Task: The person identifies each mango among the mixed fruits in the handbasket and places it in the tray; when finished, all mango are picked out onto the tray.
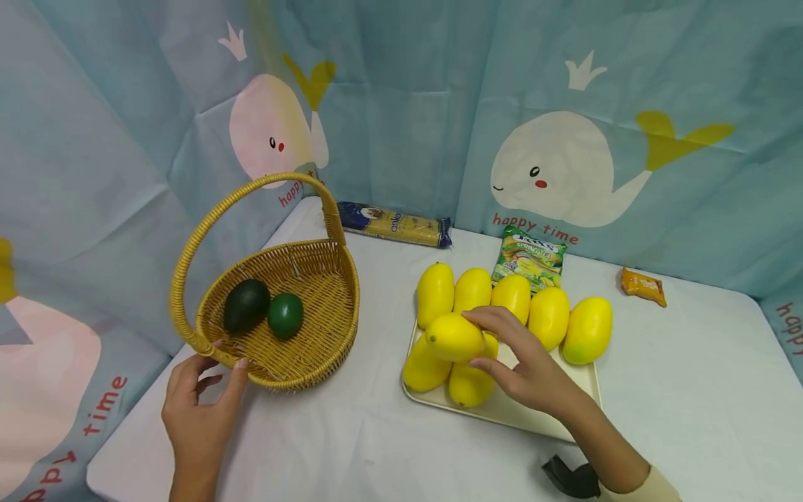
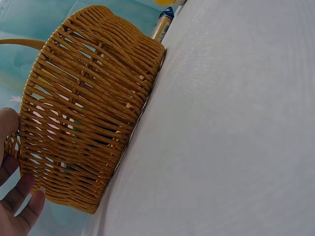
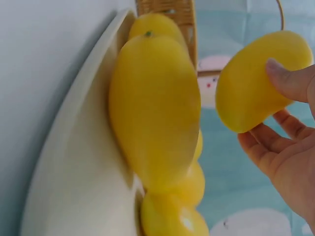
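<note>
In the head view my right hand (image 1: 533,366) pinches a yellow mango (image 1: 453,337) between thumb and fingers, above the cream tray (image 1: 502,413). The right wrist view shows that held mango (image 3: 261,81) raised clear of the mangoes beside it. Several more mangoes (image 1: 470,385) lie in the tray, some leaning on its far edge. On the left stands a wicker basket (image 1: 326,300) with a tall arched handle. My left hand (image 1: 201,408) grips its near rim at the foot of the handle. Two dark green avocados (image 1: 247,307) lie inside the basket.
Along the back of the white table lie a long yellow-and-blue packet (image 1: 395,224) and a green candy bag (image 1: 530,259). A small orange packet (image 1: 643,286) sits at the right. Beneath my right forearm is a black object (image 1: 571,478). A whale-print curtain (image 1: 408,104) borders the table.
</note>
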### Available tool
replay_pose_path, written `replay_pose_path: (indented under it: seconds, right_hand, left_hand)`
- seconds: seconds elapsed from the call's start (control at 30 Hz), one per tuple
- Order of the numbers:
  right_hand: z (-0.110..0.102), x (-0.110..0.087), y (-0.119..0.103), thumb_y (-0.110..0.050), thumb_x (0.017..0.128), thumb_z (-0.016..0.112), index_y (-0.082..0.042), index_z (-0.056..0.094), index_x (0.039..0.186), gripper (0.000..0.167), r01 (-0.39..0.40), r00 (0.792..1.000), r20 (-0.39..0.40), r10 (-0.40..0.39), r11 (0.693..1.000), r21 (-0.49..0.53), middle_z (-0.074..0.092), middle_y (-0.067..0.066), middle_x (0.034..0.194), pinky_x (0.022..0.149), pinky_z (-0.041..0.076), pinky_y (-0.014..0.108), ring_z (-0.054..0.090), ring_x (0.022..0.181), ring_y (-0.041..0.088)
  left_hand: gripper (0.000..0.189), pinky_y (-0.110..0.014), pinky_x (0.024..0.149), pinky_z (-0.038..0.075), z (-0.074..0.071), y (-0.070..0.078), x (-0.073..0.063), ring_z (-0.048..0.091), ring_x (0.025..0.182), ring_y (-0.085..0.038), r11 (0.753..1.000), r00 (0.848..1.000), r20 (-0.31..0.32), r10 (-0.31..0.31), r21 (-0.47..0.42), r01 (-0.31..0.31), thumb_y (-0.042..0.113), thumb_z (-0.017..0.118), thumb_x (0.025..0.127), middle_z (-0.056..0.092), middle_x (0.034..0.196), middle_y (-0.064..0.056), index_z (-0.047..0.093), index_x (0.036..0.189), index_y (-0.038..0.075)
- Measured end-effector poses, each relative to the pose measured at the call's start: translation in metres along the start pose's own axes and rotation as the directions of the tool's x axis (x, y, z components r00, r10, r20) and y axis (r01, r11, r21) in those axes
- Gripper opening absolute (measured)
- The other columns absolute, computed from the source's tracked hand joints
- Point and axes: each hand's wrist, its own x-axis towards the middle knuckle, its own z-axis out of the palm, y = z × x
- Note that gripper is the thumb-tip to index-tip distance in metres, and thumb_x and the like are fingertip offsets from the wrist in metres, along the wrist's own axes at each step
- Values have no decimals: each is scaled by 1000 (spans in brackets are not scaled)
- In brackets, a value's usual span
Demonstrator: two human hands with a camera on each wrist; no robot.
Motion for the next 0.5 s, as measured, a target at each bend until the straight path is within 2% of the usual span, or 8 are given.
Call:
replay_pose_path:
  seconds: [0.13,0.23,0.3,0.37,0.43,0.5]
  right_hand:
    - [-10,-19,3,9,80,79,-10,52,143,71,-1,999,-45,0,999,-32,53,5,139,108,39,25,49,127,19]
    - [-15,-32,5,9,79,80,-7,51,143,72,25,997,-70,-30,997,-73,54,7,139,109,38,23,49,128,18]
    - [-17,-39,8,-4,87,77,-5,52,143,61,62,995,-73,-72,990,-128,55,8,138,110,36,23,49,127,19]
    - [-18,-46,12,-21,96,69,-3,52,142,52,106,990,-73,-123,972,-209,56,10,137,110,35,22,49,127,22]
    - [-19,-52,15,-37,103,55,-3,54,140,51,136,984,-70,-165,941,-309,57,12,136,110,33,21,50,124,24]
    - [-20,-58,18,-43,106,43,-4,57,139,53,148,980,-66,-190,902,-406,57,12,134,110,32,18,52,121,25]
  left_hand:
    - [46,-8,81,44,0,0,1,54,109,-2,1000,1000,3,15,-10,-14,1,82,80,56,112,19,67,123,-3]
    - [46,-8,81,44,0,1,2,54,109,-2,1000,1000,4,16,-12,-16,1,82,80,56,112,19,67,124,-3]
    - [46,-8,81,44,0,1,1,54,109,-2,1000,1000,3,8,-5,-8,2,82,81,56,112,19,67,124,-2]
    - [46,-8,81,44,0,2,1,53,109,-1,1000,1000,0,-4,5,4,4,82,81,56,112,20,67,124,-2]
    - [46,-7,81,44,0,2,0,53,108,0,1000,1000,-4,-14,13,14,5,82,82,55,112,20,67,124,-1]
    - [46,-7,81,43,1,3,0,53,108,1,1000,1000,-7,-19,19,19,6,82,82,55,111,19,67,125,-1]
